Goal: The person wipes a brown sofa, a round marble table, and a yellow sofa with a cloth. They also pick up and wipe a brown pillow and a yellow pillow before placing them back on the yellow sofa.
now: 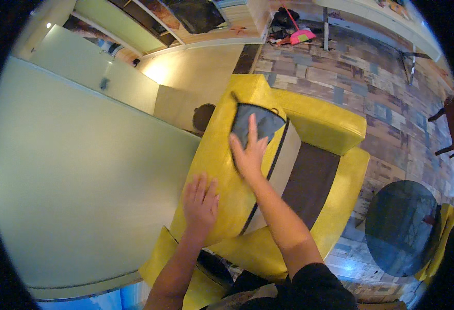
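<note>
A yellow leather-like armchair (215, 155) stands before me, its dark seat base (312, 182) showing without a cushion. My right hand (250, 153) rests on a grey cloth (263, 120) with dark edging, its fingers spread over it on the top of the chair's back. The cloth lies partly under the fingers and has a small loop at its edge. Lower and to the left, my left hand (201, 199) lies on the same yellow surface with its fingers apart, holding nothing. The far corners of the chair's back rise just beyond the cloth.
A frosted glass panel (95, 186) stands close along the left. A round dark glass table (401, 228) is at the right on the patchwork-patterned floor (389, 131). A pink dustpan or broom head (302, 36) lies far off by the wall. Part of a dark wooden chair shows at right.
</note>
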{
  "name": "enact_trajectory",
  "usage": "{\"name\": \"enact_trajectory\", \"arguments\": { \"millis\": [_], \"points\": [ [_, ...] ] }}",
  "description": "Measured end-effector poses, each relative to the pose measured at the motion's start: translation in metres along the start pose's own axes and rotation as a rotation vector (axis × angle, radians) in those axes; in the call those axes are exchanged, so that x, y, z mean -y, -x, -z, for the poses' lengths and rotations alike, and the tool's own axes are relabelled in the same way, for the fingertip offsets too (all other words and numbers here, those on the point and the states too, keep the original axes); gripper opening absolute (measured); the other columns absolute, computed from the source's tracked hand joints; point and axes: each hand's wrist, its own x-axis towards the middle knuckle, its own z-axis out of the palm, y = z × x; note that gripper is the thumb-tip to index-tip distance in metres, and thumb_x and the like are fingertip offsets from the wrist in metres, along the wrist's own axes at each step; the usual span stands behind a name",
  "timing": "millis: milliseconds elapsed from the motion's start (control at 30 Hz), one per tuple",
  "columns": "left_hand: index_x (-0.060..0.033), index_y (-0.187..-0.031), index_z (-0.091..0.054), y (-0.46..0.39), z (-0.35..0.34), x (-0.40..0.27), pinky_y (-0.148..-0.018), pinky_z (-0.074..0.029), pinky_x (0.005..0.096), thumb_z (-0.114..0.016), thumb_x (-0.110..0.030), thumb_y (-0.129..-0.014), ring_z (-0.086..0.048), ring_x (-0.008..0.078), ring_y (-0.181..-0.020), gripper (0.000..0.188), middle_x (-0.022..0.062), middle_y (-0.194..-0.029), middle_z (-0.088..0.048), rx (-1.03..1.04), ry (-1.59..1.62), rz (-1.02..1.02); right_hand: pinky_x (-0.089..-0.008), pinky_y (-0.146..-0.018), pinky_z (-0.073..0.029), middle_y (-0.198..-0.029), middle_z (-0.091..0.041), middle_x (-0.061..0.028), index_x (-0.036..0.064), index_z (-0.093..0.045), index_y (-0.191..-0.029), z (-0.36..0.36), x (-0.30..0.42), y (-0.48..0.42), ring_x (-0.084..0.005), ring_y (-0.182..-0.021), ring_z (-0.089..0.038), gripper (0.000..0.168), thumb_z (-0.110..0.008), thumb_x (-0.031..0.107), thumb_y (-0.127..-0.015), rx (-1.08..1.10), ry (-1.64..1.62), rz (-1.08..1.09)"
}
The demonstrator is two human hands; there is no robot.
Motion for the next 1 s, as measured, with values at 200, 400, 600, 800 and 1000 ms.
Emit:
{"name": "enact_trajectory", "arguments": {
  "millis": [200, 400, 600, 800, 1000],
  "points": [
    [-0.0084, -0.146, -0.045, -0.006, -0.008, -0.029, -0.108, -0.034, 0.0633, -0.068, -0.033, -0.090, -0.038, 0.0435, -0.139, 0.066, 0.0241, -0.152, -0.038, 0.039, 0.016, 0.091, -0.0520, -0.120, -0.012, -0.152, -0.030, -0.0376, 0.031, -0.025, -0.158, 0.013, -0.028, -0.053, -0.0580, -0.142, -0.019, 0.082, -0.065, 0.051, -0.089, 0.094, -0.079, -0.005],
    [-0.0079, -0.151, -0.037, -0.018, -0.004, -0.038, -0.108, -0.031, 0.0648, -0.068, -0.037, -0.089, -0.034, 0.0442, -0.141, 0.075, 0.0239, -0.156, -0.032, 0.118, -0.178, 0.098, -0.0482, -0.120, -0.015, -0.155, -0.030, -0.0319, 0.031, -0.029, -0.157, 0.018, -0.087, -0.105, -0.0498, -0.145, -0.020, 0.069, -0.050, 0.058, -0.097, -0.002, -0.079, -0.267],
    [-0.0083, -0.151, -0.036, -0.015, -0.014, -0.027, -0.109, -0.030, 0.0645, -0.064, -0.036, -0.091, -0.032, 0.0446, -0.143, 0.073, 0.0246, -0.156, -0.032, 0.091, -0.159, 0.118, -0.0551, -0.118, -0.016, -0.139, -0.033, -0.0489, 0.022, -0.020, -0.160, 0.006, -0.086, 0.000, -0.0580, -0.136, -0.030, 0.073, -0.049, 0.048, -0.098, 0.133, 0.102, -0.219],
    [-0.0079, -0.153, -0.035, -0.017, -0.009, -0.013, -0.112, -0.028, 0.0591, -0.059, -0.036, -0.093, -0.032, 0.0456, -0.142, 0.071, 0.0250, -0.156, -0.032, 0.127, -0.102, 0.119, -0.0652, -0.117, -0.006, -0.141, -0.034, -0.0473, 0.019, -0.029, -0.157, 0.004, -0.050, 0.174, -0.0648, -0.135, -0.023, 0.086, -0.064, 0.048, -0.085, 0.382, 0.011, 0.020],
    [-0.0087, -0.154, -0.034, -0.014, -0.005, -0.012, -0.115, -0.026, 0.0559, -0.054, -0.038, -0.094, -0.031, 0.0436, -0.143, 0.069, 0.0238, -0.157, -0.031, 0.127, -0.018, 0.116, -0.0668, -0.116, -0.003, -0.141, -0.034, -0.0443, 0.025, -0.038, -0.154, -0.006, -0.050, 0.142, -0.0634, -0.134, -0.024, 0.081, -0.069, 0.047, -0.083, 0.368, 0.111, 0.109]
  ]
}}
